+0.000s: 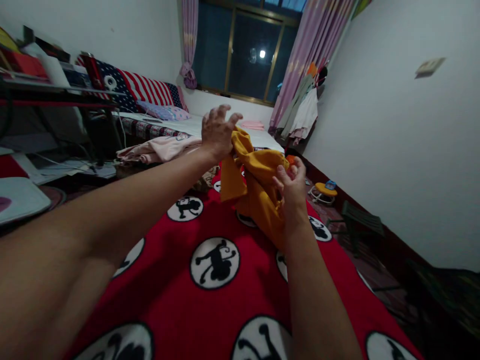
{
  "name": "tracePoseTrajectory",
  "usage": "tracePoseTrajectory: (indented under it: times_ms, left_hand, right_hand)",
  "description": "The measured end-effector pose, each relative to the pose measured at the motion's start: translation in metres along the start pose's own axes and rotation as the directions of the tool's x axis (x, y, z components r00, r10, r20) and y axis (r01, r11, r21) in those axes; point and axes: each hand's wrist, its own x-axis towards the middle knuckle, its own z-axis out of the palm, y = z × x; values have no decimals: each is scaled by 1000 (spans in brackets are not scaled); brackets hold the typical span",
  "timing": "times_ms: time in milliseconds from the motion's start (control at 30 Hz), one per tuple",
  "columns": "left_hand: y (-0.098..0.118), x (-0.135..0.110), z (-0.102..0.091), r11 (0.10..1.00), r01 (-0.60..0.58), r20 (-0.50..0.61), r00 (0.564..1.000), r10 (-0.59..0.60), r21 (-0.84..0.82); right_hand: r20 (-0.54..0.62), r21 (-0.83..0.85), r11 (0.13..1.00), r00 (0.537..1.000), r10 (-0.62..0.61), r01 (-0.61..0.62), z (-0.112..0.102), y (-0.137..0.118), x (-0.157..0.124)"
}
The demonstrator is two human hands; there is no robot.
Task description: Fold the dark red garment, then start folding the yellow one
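Observation:
A mustard-yellow garment [262, 190], bunched and partly twisted, hangs in folds above the red blanket [180, 295] with its round black-and-white figures. My left hand [219, 131] is raised at the garment's upper left edge, fingers spread and bent, the cloth against its thumb side. At the right side of the cloth, my right hand [293, 182] has curled fingers closed on a fold; the exact grip is partly hidden. Behind the garment on the left lies a pile of pale pink clothing [161, 149], with a patterned brown cloth [206, 180] beside it.
A cluttered desk [56, 92] stands at the left. Beneath the window is a bed with a pillow [165, 111]. Along the right wall are a yellow stool [325, 190] and a dark green stool [362, 220]. Clothes [302, 112] hang by the curtain.

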Motion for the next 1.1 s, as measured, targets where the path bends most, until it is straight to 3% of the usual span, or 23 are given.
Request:
tracePoseTrajectory:
  times_ms: [100,133,200,300,400,467,567,633,700,733,767,800,833,867,900,933,1000,1033,1100]
  left_hand:
    - [-2,-20,19,999,18,43,999,-16,-41]
    - [1,-38,27,998,9,78,997,-4,-68]
    - [7,-84,43,972,16,249,967,45,-235]
    - [17,-153,57,913,117,453,888,80,-392]
    - [23,-191,59,869,179,565,815,133,-462]
    - [26,-196,54,844,206,571,809,137,-495]
    - [25,-182,40,770,346,529,849,-13,-536]
    - [19,-164,25,685,441,449,875,-182,-580]
    - [6,-143,4,627,457,312,890,-333,-632]
    - [-3,-133,-9,619,449,248,888,-386,-645]
    - [-12,-123,-21,608,445,186,878,-440,-658]
    - [-22,-115,-34,599,445,148,866,-478,-666]
    - [-31,-108,-45,594,450,116,850,-514,-667]
    - [-39,-103,-55,592,457,93,836,-541,-664]
    - [-46,-99,-63,597,464,77,826,-558,-654]
    - [-51,-97,-68,610,471,66,822,-566,-637]
    - [-54,-98,-69,660,475,84,842,-532,-583]
    - [-54,-100,-65,699,464,110,865,-489,-544]
    - [-50,-109,-50,802,405,176,914,-365,-438]
  right_hand:
    - [-251,-149,988,966,-67,30,-6,18,8]
    - [-301,-248,969,951,-71,-6,-8,25,7]
    - [-362,-432,893,931,-43,-127,-10,37,0]
    - [-400,-604,706,907,135,-371,-15,55,-15]
    - [-341,-633,592,866,366,-499,-24,68,-23]
    - [-274,-623,613,870,410,-486,-30,71,-19]
    - [-217,-567,733,927,306,-376,-26,56,-12]
    - [-160,-450,863,972,175,-229,-9,31,-16]
    - [9,-297,952,997,79,-73,16,-2,-32]
    - [242,-117,993,970,15,14,30,-19,-42]
    - [493,70,997,867,-67,37,41,-36,-53]
    - [701,206,978,697,-151,4,51,-52,-63]
    - [798,295,953,565,-210,-62,57,-64,-70]
    - [836,336,934,495,-237,-122,59,-72,-73]
    - [826,349,924,516,-226,-155,58,-76,-72]
    - [771,344,925,610,-182,-160,54,-74,-67]
    - [547,260,960,835,-57,-104,40,-56,-50]
    - [424,163,984,906,-5,-71,32,-42,-40]
    - [252,-159,986,964,83,-44,16,-10,-23]
